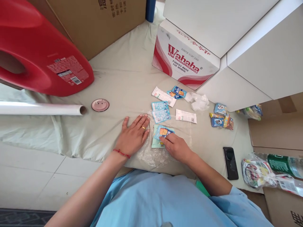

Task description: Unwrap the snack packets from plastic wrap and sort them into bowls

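My left hand lies flat with fingers stretched out, pressing the left edge of a clear plastic bag on the cloth. My right hand pinches a small blue snack packet at its lower right edge. Under that packet is a pale green packet, partly covered. Just beyond my hands are light-blue packets, seemingly side by side, and a white stick packet. Farther back lie another white stick packet, blue packets with an orange picture and crumpled white plastic.
A pink round badge, a white tube and a large red jug are at left. Behind stands a Wahaha carton beside white cabinets. At right are small snack packs, a phone and a bottle.
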A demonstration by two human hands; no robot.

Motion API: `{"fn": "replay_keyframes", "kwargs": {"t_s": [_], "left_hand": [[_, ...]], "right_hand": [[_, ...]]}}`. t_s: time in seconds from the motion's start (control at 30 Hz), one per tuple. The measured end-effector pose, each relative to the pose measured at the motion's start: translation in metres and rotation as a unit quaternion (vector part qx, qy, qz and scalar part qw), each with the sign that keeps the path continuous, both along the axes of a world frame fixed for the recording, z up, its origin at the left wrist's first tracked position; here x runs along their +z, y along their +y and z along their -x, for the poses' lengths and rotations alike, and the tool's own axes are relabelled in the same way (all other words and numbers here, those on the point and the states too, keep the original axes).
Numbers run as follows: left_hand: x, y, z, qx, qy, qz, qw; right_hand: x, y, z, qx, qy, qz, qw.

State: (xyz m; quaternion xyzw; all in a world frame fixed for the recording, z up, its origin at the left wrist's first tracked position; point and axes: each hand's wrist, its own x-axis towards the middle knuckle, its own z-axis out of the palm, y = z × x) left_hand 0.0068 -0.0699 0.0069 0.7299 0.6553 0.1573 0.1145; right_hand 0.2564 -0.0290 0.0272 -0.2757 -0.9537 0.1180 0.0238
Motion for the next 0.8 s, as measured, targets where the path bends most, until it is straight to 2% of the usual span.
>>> {"fn": "replay_keyframes", "kwargs": {"t_s": [0.1, 0.2, 0.3, 0.43, 0.57, 0.7, 0.8], "left_hand": [[-0.001, 0.0, 0.001, 0.001, -0.001, -0.003, 1.0], [0.0, -0.001, 0.001, -0.001, -0.002, -0.004, 1.0], [0.0, -0.001, 0.001, -0.002, 0.001, -0.005, 1.0], [0.0, 0.0, 0.001, 0.001, 0.008, -0.011, 1.0], [0.002, -0.006, 0.005, 0.01, 0.004, -0.028, 1.0], [0.004, -0.019, 0.008, 0.02, 0.002, -0.082, 0.996], [0.002, -0.022, 0.006, -0.024, -0.005, -0.079, 0.997]], "right_hand": [[-0.005, -0.006, -0.003, 0.036, 0.008, -0.012, 0.999], [-0.005, -0.009, -0.008, 0.015, 0.033, -0.003, 0.999], [0.001, -0.007, -0.011, -0.016, 0.038, 0.026, 0.999], [0.011, -0.007, -0.012, -0.001, 0.042, 0.059, 0.997], [0.021, -0.022, -0.024, 0.0, 0.095, 0.054, 0.994], [0.028, -0.043, -0.051, 0.017, 0.12, 0.066, 0.991], [0.032, -0.046, -0.064, -0.045, 0.154, 0.073, 0.984]]}}
